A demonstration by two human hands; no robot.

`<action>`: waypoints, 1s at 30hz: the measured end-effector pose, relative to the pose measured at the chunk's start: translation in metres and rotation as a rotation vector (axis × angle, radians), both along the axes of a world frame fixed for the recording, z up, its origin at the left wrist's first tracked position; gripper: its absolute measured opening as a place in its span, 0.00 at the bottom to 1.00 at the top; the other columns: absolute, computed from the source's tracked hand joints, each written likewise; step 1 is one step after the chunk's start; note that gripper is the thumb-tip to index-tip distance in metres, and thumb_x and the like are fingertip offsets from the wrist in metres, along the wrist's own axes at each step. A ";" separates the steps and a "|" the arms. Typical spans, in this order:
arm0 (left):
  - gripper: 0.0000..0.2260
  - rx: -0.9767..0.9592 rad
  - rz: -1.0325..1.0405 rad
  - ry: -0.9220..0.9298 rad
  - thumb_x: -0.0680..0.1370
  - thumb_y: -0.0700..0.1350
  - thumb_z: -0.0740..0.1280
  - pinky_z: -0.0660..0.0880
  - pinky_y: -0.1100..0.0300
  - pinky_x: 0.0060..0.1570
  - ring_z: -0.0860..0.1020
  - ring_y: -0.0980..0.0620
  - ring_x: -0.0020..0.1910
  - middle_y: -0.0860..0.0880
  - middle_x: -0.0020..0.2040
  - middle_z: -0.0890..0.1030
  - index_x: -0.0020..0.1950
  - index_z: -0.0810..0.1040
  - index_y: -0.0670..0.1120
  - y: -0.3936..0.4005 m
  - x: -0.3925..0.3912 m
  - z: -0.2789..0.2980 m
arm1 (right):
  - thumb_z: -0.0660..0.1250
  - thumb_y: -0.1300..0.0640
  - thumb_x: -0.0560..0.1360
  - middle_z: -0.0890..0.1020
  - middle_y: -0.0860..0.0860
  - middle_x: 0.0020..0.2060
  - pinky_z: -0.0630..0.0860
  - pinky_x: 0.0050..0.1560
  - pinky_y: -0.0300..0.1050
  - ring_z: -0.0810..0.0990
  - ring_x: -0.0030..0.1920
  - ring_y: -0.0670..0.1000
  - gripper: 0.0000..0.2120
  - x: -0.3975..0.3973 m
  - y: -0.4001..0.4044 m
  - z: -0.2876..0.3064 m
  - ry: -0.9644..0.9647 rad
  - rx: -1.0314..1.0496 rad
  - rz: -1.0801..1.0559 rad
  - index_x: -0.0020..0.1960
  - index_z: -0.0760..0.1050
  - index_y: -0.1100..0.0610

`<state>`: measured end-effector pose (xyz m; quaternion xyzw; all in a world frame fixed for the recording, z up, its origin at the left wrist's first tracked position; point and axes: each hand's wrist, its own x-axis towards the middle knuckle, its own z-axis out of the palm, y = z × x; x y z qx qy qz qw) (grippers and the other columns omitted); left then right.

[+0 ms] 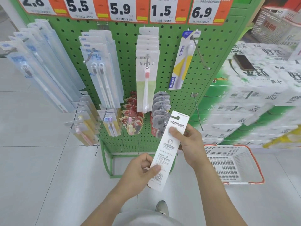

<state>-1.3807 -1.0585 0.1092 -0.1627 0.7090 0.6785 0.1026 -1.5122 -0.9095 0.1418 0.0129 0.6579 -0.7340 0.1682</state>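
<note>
Nearest, a grey shoe (162, 207) stands on the pale floor tiles, and just above it both hands share one carded toothbrush pack (166, 149). The left hand (140, 170) pinches the pack's lower end, thumb pressed flat beside the barcode and fingers curled behind. The right hand (190, 142) clasps the upper part, thumb on the printed face just under the FROG lettering.

The pack is tilted, its hang hole uppermost and leaning toward the rack. Its text side faces the wearer, so this two-handed hold looks meant for reading the card or checking the barcode. With an end steadied in each hand, the long, floppy card stays flat.

To the right, a white shopping basket (259, 168) with orange handles sits on the floor within easy reach. Beyond the hands stands the green pegboard rack (127, 38), with toothbrush packs hanging in rows. A bare hook (197, 111) juts out just above the held pack, and a lone FROG pack (182, 62) hangs higher up. Price tags (120, 8) line the top. Stacked cartons (260, 95) fill the far right, with a phone (243, 62) lying on them.
</note>
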 end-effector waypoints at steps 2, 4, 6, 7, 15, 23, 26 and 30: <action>0.09 0.045 0.006 0.002 0.80 0.43 0.70 0.81 0.49 0.43 0.86 0.41 0.45 0.48 0.49 0.88 0.57 0.76 0.41 -0.002 0.000 0.000 | 0.72 0.60 0.77 0.87 0.54 0.43 0.82 0.42 0.49 0.84 0.40 0.54 0.06 -0.002 -0.001 -0.001 -0.002 -0.009 -0.059 0.53 0.82 0.60; 0.10 0.092 0.029 -0.022 0.80 0.43 0.69 0.79 0.55 0.41 0.86 0.47 0.45 0.49 0.50 0.87 0.62 0.77 0.45 -0.004 -0.001 0.000 | 0.71 0.55 0.78 0.86 0.56 0.41 0.80 0.46 0.54 0.83 0.40 0.57 0.07 -0.004 -0.002 -0.004 -0.029 -0.014 -0.104 0.49 0.83 0.59; 0.09 0.126 -0.010 -0.041 0.82 0.42 0.65 0.78 0.58 0.40 0.85 0.50 0.46 0.50 0.52 0.87 0.62 0.79 0.49 -0.006 -0.001 0.001 | 0.67 0.50 0.80 0.85 0.58 0.40 0.79 0.47 0.59 0.82 0.42 0.59 0.13 -0.005 -0.003 -0.006 -0.056 -0.011 -0.115 0.48 0.82 0.60; 0.10 0.152 -0.045 -0.054 0.84 0.41 0.63 0.79 0.58 0.41 0.85 0.51 0.47 0.50 0.52 0.87 0.62 0.80 0.49 -0.006 -0.001 0.002 | 0.66 0.49 0.81 0.85 0.60 0.40 0.77 0.46 0.59 0.81 0.42 0.60 0.15 -0.005 -0.003 -0.007 -0.066 -0.008 -0.110 0.48 0.82 0.61; 0.14 0.382 -0.123 -0.094 0.81 0.47 0.65 0.82 0.49 0.48 0.82 0.47 0.52 0.43 0.58 0.85 0.64 0.82 0.50 -0.011 0.000 0.002 | 0.63 0.49 0.82 0.84 0.56 0.37 0.76 0.41 0.51 0.81 0.38 0.57 0.15 -0.010 0.002 -0.015 -0.142 -0.021 -0.075 0.46 0.81 0.58; 0.14 0.457 -0.101 -0.085 0.80 0.46 0.64 0.81 0.53 0.44 0.82 0.47 0.50 0.42 0.57 0.85 0.63 0.83 0.50 -0.007 0.000 0.000 | 0.73 0.65 0.75 0.87 0.55 0.48 0.82 0.42 0.48 0.86 0.43 0.54 0.10 -0.012 0.007 -0.014 -0.064 -0.021 0.072 0.55 0.81 0.58; 0.14 0.454 -0.098 -0.087 0.80 0.46 0.64 0.81 0.53 0.44 0.82 0.46 0.50 0.41 0.58 0.84 0.63 0.83 0.50 -0.008 -0.001 -0.001 | 0.75 0.67 0.72 0.87 0.56 0.50 0.83 0.42 0.49 0.86 0.45 0.55 0.15 -0.013 0.008 -0.011 -0.052 -0.026 0.081 0.58 0.80 0.58; 0.16 0.438 -0.075 -0.086 0.79 0.47 0.64 0.81 0.53 0.43 0.83 0.47 0.49 0.43 0.56 0.85 0.65 0.80 0.47 -0.006 -0.001 0.000 | 0.78 0.72 0.67 0.87 0.54 0.49 0.82 0.42 0.48 0.86 0.45 0.54 0.23 -0.012 0.010 -0.010 -0.009 -0.010 0.144 0.59 0.80 0.58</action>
